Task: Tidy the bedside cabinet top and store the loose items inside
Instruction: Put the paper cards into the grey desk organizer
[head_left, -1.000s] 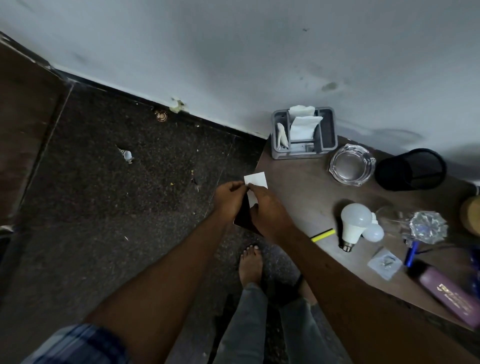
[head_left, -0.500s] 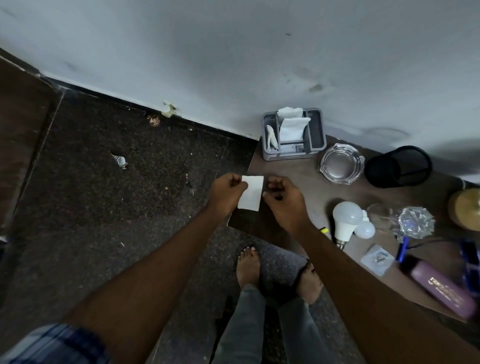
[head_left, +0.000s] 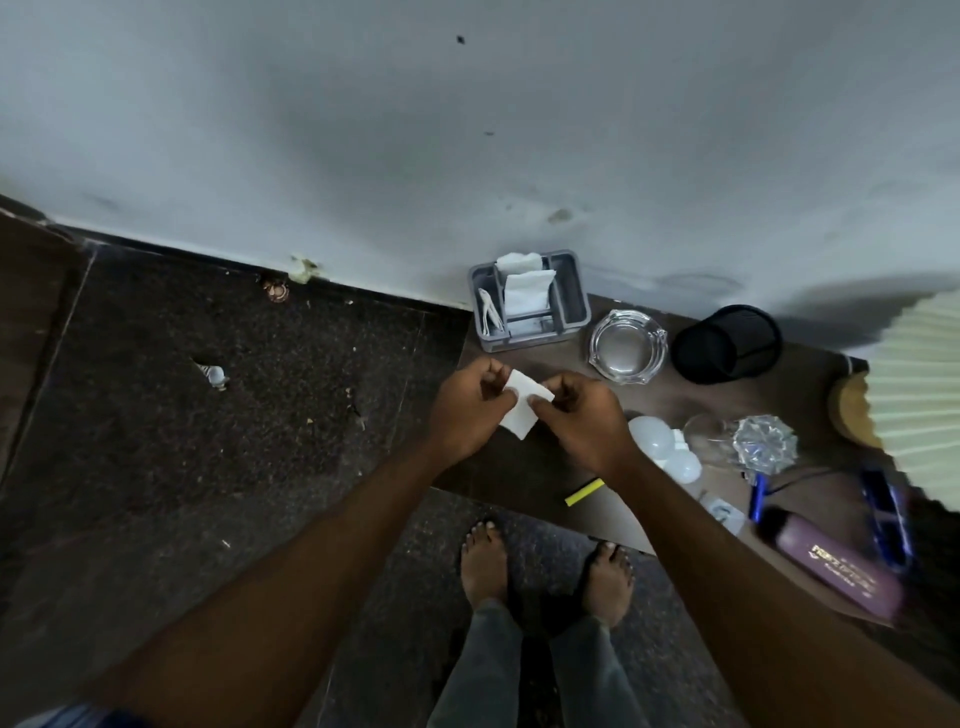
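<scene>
**2 hands pinch a slip of white paper over the bedside cabinet**

A person stands at the near left corner of the cabinet surface (head_left: 519, 470), bare feet on the dark floor. The left hand (head_left: 467, 410) and right hand (head_left: 579, 421) meet above that corner. Each has its fingers curled, pinching an opposite edge of a small white paper (head_left: 519, 418), which seems to be held just above the surface.

Beyond it, against the wall, sits a grey organiser (head_left: 574, 306) with white papers standing in it. To the right lie a glass ashtray (head_left: 627, 347), a black mesh cup (head_left: 727, 343), 2 white bulbs (head_left: 652, 436) and a purple case (head_left: 836, 566).

This looks like the sorting step: 1 loose item is in hand and the rest lie untouched. Next, the paper probably needs folding, slotting into the organiser, or storing inside the cabinet, whose door is out of view.
</scene>
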